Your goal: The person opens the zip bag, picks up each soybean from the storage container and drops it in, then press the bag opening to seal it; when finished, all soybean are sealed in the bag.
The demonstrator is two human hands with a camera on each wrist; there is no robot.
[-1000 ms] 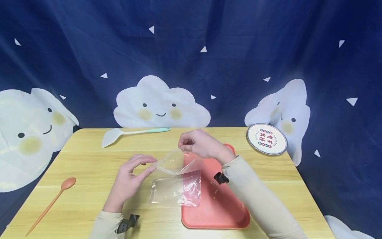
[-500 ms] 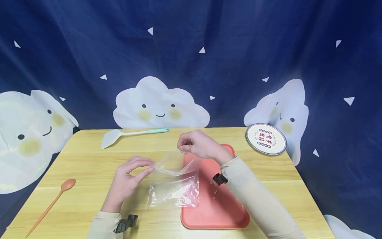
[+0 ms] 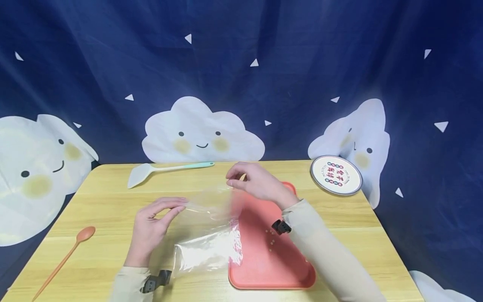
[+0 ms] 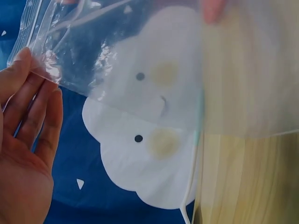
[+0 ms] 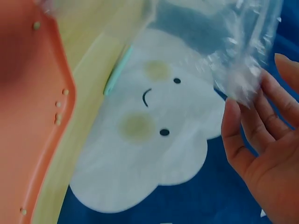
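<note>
- Bag (image 3: 207,247): clear, its upper part blurring in the head view; it is spanning the space between the hands and overlapping the tray's left side. Whether its lower part is touching the surface below cannot be told.
- Left hand (image 3: 149,230): thumb and fingertips are pinching the bag's upper left corner, at the zip strip.
- Right hand (image 3: 260,182): thumb is standing apart from the fingers, just beside the bag's upper right corner; the fingers are overlapping that corner, though how firmly they are touching it cannot be told.
- Tray (image 3: 264,272): red, lying beneath the right forearm.
- Bits (image 5: 65,92): small, pale, lying scattered on the tray.
- Spatula (image 3: 140,174): lying along the table's far edge, its green handle pointing right.
- Spoon (image 3: 86,233): orange, lying at the left, bowl facing away from the person.
- Plate (image 3: 336,175): white, with printed characters, resting near the far right corner.
- Table (image 3: 351,218): wood-grained, supporting the tray and utensils.
- Curtain (image 3: 219,63): blue, hanging behind, showing smiling clouds.
</note>
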